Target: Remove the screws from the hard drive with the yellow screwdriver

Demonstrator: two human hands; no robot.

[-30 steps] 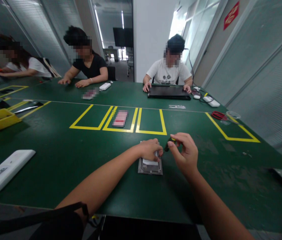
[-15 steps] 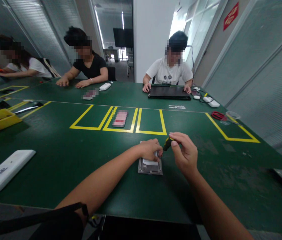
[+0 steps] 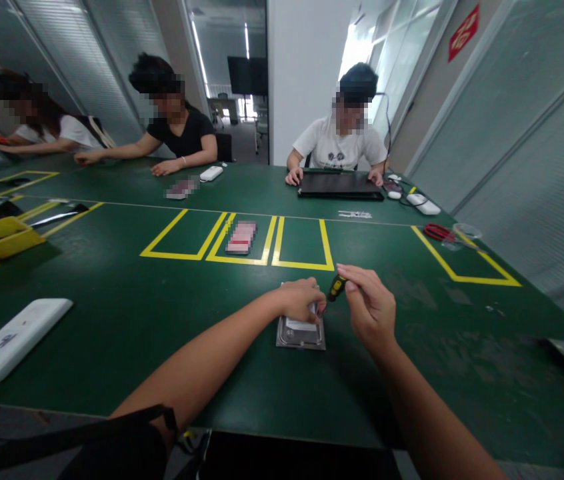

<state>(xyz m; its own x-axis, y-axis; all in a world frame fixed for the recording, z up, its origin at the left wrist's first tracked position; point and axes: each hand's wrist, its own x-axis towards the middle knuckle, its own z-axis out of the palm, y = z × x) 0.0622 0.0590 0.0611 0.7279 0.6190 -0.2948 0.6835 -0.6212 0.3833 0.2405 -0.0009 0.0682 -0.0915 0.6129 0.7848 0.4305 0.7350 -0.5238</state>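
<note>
A silver hard drive lies flat on the green table in front of me. My left hand rests on its far end with the fingers curled down, holding it in place. My right hand is closed in a pinch around the black and yellow handle of a small screwdriver. The screwdriver tilts down to the left, towards the drive's far right corner, beside my left fingertips. Its tip is hidden behind my left hand.
Yellow tape rectangles mark the table beyond the drive, one holding a pink blurred item. A white device lies at the left, yellow bins farther left. Three people sit opposite; one has hands on a black laptop. Red cable lies right.
My right hand's fingers have shifted along the screwdriver handle, turning it slightly. The person in black has stretched an arm out to the left. My left hand and the drive stay put.
</note>
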